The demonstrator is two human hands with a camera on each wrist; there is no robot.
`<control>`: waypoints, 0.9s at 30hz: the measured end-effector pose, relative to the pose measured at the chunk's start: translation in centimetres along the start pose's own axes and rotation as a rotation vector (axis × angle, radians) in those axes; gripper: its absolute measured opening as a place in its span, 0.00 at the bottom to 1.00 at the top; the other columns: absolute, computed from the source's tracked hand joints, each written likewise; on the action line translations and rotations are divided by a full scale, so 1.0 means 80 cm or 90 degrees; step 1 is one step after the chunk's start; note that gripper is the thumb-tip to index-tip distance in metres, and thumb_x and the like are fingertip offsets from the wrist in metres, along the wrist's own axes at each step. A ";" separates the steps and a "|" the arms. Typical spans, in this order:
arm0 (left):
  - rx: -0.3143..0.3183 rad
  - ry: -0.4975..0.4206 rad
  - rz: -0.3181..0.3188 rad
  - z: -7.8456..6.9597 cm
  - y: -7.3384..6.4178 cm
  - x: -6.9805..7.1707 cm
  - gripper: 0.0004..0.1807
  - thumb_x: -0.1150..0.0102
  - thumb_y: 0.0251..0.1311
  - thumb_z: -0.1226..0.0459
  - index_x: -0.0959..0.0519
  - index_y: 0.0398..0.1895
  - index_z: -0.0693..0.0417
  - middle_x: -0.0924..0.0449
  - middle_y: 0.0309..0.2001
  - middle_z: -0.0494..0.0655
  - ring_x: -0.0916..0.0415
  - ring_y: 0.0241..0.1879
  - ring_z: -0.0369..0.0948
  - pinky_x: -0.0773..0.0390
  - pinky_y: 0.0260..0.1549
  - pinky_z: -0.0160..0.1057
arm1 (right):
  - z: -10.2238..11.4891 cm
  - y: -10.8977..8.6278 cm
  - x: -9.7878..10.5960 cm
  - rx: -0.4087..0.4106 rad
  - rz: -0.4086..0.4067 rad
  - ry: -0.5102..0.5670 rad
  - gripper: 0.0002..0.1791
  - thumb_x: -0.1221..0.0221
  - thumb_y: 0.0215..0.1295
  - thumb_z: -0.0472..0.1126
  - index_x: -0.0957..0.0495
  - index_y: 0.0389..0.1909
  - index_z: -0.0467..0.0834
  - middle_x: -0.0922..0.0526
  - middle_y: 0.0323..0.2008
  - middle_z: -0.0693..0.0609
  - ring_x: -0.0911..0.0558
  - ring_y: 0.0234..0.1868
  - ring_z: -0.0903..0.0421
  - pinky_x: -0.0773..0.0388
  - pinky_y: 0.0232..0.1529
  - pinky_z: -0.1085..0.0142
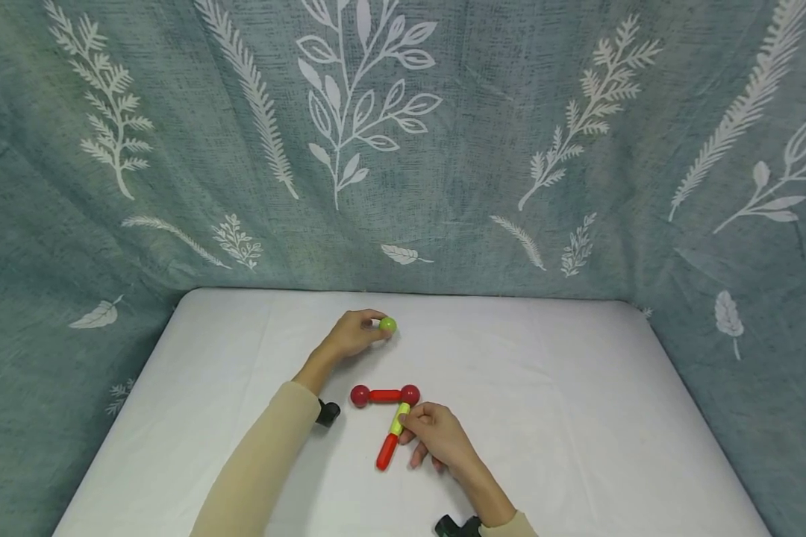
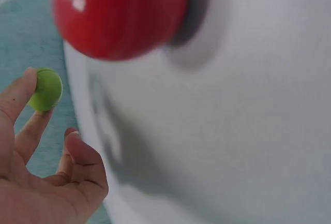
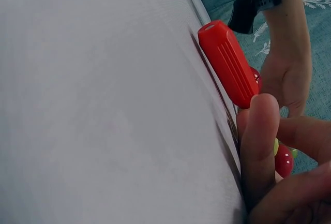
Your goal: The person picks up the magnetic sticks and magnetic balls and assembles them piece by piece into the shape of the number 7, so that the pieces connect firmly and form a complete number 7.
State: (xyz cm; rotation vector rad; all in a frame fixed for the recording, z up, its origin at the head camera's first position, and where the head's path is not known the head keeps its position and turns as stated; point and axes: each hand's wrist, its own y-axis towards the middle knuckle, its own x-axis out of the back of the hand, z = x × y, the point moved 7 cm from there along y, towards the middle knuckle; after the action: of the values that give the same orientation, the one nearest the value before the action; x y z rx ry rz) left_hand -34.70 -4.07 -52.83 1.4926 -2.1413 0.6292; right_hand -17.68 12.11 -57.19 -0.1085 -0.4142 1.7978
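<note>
My left hand [image 1: 356, 332] pinches a small green ball [image 1: 387, 325] between thumb and finger, above the far part of the table. Nearer me lies a joined toy piece: one red ball [image 1: 360, 396], a short red rod [image 1: 385, 396] and another red ball [image 1: 410, 394] in a row. From the second ball a yellow-green rod [image 1: 399, 419] slants toward me, with a second red rod [image 1: 386, 452] at its end. My right hand [image 1: 446, 436] pinches the yellow-green rod; in the right wrist view its fingers hide most of that rod.
A white cloth covers the table [image 1: 578, 418]. Behind it and at the sides hangs a green-blue curtain [image 1: 470, 149] with white leaf prints. Each wrist wears a black camera, such as the one on the left wrist [image 1: 327, 413].
</note>
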 end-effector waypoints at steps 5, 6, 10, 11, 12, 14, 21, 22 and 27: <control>-0.043 -0.018 -0.015 -0.020 -0.027 0.011 0.21 0.33 0.64 0.53 0.18 0.59 0.45 0.20 0.55 0.50 0.24 0.54 0.49 0.24 0.49 0.51 | -0.002 0.001 -0.002 0.002 0.009 0.007 0.16 0.41 0.72 0.47 0.25 0.41 0.36 0.15 0.29 0.45 0.19 0.14 0.56 0.39 0.07 0.74; -0.053 -0.016 -0.017 -0.024 -0.035 0.013 0.21 0.33 0.64 0.53 0.18 0.59 0.45 0.20 0.54 0.49 0.24 0.52 0.49 0.24 0.48 0.50 | -0.003 0.001 -0.003 0.001 0.010 0.008 0.16 0.41 0.72 0.47 0.24 0.41 0.36 0.15 0.29 0.45 0.19 0.14 0.57 0.39 0.07 0.74; -0.082 -0.025 -0.021 -0.034 -0.072 0.018 0.20 0.32 0.62 0.53 0.18 0.57 0.41 0.20 0.50 0.44 0.24 0.48 0.47 0.24 0.45 0.49 | -0.003 0.001 -0.004 0.002 0.011 0.007 0.16 0.41 0.72 0.47 0.24 0.40 0.36 0.15 0.29 0.45 0.19 0.14 0.56 0.39 0.07 0.74; -0.086 -0.031 -0.023 -0.035 -0.082 0.019 0.20 0.32 0.62 0.52 0.18 0.57 0.40 0.21 0.50 0.43 0.24 0.48 0.47 0.24 0.44 0.49 | -0.003 0.001 -0.004 0.004 0.010 0.005 0.16 0.41 0.72 0.47 0.24 0.40 0.36 0.15 0.29 0.45 0.19 0.14 0.56 0.39 0.07 0.74; -0.089 -0.041 -0.023 -0.035 -0.093 0.020 0.20 0.32 0.62 0.52 0.18 0.57 0.40 0.21 0.50 0.42 0.24 0.48 0.46 0.24 0.44 0.49 | -0.003 0.001 -0.004 0.005 0.009 0.003 0.16 0.41 0.72 0.47 0.24 0.40 0.36 0.15 0.29 0.45 0.19 0.14 0.56 0.39 0.07 0.74; -0.088 -0.061 -0.023 -0.033 -0.113 0.020 0.19 0.32 0.62 0.51 0.18 0.57 0.38 0.21 0.50 0.40 0.24 0.48 0.46 0.23 0.43 0.49 | -0.003 0.001 -0.003 0.007 0.008 -0.001 0.16 0.41 0.72 0.47 0.24 0.40 0.36 0.15 0.29 0.45 0.19 0.14 0.56 0.39 0.07 0.74; -0.050 -0.119 -0.012 -0.017 -0.174 0.012 0.20 0.31 0.60 0.47 0.18 0.55 0.33 0.22 0.52 0.38 0.24 0.50 0.45 0.23 0.42 0.48 | -0.003 0.001 0.000 0.008 0.000 -0.005 0.16 0.41 0.72 0.48 0.24 0.40 0.36 0.15 0.29 0.45 0.19 0.14 0.55 0.39 0.07 0.73; -0.046 -0.122 -0.010 -0.014 -0.180 0.010 0.20 0.31 0.59 0.47 0.18 0.55 0.33 0.22 0.51 0.38 0.24 0.50 0.45 0.23 0.41 0.47 | -0.002 0.001 0.000 0.009 -0.002 -0.005 0.16 0.41 0.71 0.48 0.24 0.40 0.36 0.15 0.29 0.45 0.19 0.14 0.54 0.39 0.07 0.73; -0.028 -0.126 0.016 0.003 -0.204 -0.002 0.21 0.30 0.58 0.46 0.18 0.54 0.35 0.22 0.52 0.40 0.24 0.50 0.45 0.23 0.41 0.46 | -0.001 0.001 0.001 0.011 -0.003 -0.006 0.16 0.41 0.71 0.47 0.24 0.40 0.36 0.15 0.29 0.45 0.18 0.14 0.54 0.39 0.06 0.73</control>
State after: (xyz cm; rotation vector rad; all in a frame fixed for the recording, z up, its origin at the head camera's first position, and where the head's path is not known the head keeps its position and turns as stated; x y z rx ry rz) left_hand -19.26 -9.10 -51.32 1.5648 -2.3084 0.4559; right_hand -17.73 12.17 -57.26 -0.0876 -0.4050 1.7971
